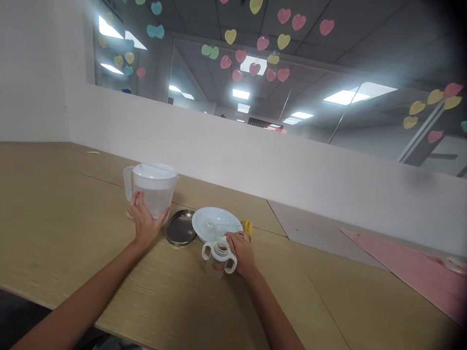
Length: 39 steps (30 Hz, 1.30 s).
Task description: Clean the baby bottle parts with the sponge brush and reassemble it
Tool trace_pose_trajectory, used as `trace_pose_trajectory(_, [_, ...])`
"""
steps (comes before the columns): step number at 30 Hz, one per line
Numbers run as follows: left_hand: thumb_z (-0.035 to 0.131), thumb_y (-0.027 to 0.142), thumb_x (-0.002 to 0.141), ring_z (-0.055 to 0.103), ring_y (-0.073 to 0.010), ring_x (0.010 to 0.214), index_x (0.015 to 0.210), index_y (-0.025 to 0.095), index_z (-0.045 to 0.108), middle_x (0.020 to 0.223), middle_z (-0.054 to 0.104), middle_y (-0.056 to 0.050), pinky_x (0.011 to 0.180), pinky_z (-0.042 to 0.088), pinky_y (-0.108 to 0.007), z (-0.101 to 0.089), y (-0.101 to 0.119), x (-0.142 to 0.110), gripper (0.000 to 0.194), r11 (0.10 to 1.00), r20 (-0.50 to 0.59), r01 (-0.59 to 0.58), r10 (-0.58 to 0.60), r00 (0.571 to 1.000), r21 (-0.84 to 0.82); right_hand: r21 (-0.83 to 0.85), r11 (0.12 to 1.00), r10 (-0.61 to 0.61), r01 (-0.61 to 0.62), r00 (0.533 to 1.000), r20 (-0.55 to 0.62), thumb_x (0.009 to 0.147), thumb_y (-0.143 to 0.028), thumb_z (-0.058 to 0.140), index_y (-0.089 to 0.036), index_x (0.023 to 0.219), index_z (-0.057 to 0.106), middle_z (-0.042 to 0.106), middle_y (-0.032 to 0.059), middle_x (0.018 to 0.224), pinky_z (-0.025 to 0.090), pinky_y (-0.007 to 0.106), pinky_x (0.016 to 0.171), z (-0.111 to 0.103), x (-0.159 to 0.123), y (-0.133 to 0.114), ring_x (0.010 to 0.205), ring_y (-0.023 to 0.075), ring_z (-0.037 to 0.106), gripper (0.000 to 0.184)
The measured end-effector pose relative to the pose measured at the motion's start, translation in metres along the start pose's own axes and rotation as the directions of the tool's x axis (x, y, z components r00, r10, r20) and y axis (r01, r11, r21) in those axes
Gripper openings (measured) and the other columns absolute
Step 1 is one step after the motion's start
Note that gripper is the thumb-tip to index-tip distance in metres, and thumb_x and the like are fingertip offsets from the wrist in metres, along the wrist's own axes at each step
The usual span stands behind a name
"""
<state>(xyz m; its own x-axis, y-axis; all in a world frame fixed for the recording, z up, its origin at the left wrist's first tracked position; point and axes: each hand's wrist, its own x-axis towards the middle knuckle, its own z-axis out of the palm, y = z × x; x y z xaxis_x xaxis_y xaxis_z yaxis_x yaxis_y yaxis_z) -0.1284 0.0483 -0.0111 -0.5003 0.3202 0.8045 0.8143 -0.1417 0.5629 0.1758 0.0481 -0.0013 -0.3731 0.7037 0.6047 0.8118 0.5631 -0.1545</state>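
In the head view, a table with pale wood grain spans the lower half of the frame, thin seams dividing its panels. A smooth white wall rises behind it, and above that a wide window is dotted with heart-shaped notes in pink, yellow, green and blue; bright rectangular lights glow in the glass. A pink sheet lies flat at the lower right.

Left of centre stands a translucent plastic pitcher with a white lid and a loop handle on its left. The left hand lies against its near side, fingers spread and thumb apart. Just right of it sits a shiny round metal dish with a low rim, then a glossy white bowl holding a small translucent piece. In front of the bowl, near the centre, is a clear bottle with red print, an open threaded neck and two white curved handles. The right hand is close beside it, fingers bent near the bowl's edge and a yellow piece; I cannot tell whether they grip anything.
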Motion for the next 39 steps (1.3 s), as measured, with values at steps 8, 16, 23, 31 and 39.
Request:
trace_pose_trajectory(8, [0.072, 0.063, 0.056, 0.024, -0.0493, 0.129, 0.146, 0.023, -0.002, 0.146, 0.021, -0.021, 0.098, 0.027, -0.07, 0.013, -0.028, -0.003, 0.123, 0.978, 0.042, 0.199, -0.197, 0.979, -0.053, -0.005, 1.0, -0.018, 0.018, 0.997, -0.075, 0.093, -0.031, 0.034, -0.023, 0.093, 0.063, 0.065, 0.0045, 0.093, 0.033, 0.039, 0.086, 0.006, -0.001, 0.005, 0.09, 0.0209, 0.052, 0.03])
trace_pose_trajectory(16, [0.067, 0.059, 0.066, 0.021, -0.0425, 0.134, 0.145, 0.012, -0.005, 0.147, 0.017, -0.024, 0.107, 0.027, -0.06, 0.018, -0.035, -0.005, 0.116, 0.984, 0.136, 0.152, -0.139, 0.981, -0.091, 0.099, 0.995, 0.02, 0.001, 0.977, -0.214, 0.094, -0.034, 0.033, -0.02, 0.085, 0.062, 0.065, 0.0045, 0.087, 0.035, 0.038, 0.085, 0.002, 0.0, 0.004, 0.085, 0.0198, 0.054, 0.033])
trace_pose_trajectory(23, [0.06, 0.056, 0.075, 0.021, -0.042, 0.133, 0.145, 0.01, 0.011, 0.146, 0.022, -0.025, 0.103, 0.021, -0.063, 0.008, -0.025, 0.0, 0.096, 0.983, 0.109, -0.17, 0.163, 0.981, 0.065, 0.384, 0.911, 0.006, 0.15, 0.927, -0.375, 0.092, -0.035, 0.035, -0.018, 0.091, 0.058, 0.063, 0.0055, 0.084, 0.043, 0.036, 0.077, -0.024, -0.005, -0.01, 0.082, 0.0192, 0.057, 0.03])
trace_pose_trajectory(31, [0.057, 0.049, 0.079, 0.015, -0.0405, 0.136, 0.143, 0.013, 0.022, 0.148, 0.019, -0.024, 0.104, 0.009, -0.062, 0.009, -0.024, -0.005, 0.081, 0.929, 0.15, -0.353, 0.335, 0.93, 0.11, 0.075, 0.864, -0.467, 0.497, 0.849, -0.249, 0.081, -0.036, 0.051, -0.017, 0.107, 0.055, 0.065, 0.008, 0.09, 0.044, 0.044, 0.083, -0.023, -0.006, -0.027, 0.083, 0.0219, 0.06, 0.033])
trace_pose_trajectory(39, [0.056, 0.052, 0.079, 0.016, -0.0406, 0.135, 0.144, 0.011, 0.021, 0.147, 0.019, -0.026, 0.104, 0.008, -0.061, 0.009, -0.027, -0.003, 0.084, 0.932, 0.155, -0.329, 0.307, 0.939, 0.149, 0.026, 0.866, -0.474, 0.499, 0.837, -0.274, 0.079, -0.032, 0.054, -0.017, 0.11, 0.054, 0.067, 0.0083, 0.092, 0.045, 0.044, 0.085, -0.021, -0.007, -0.026, 0.084, 0.0215, 0.061, 0.035])
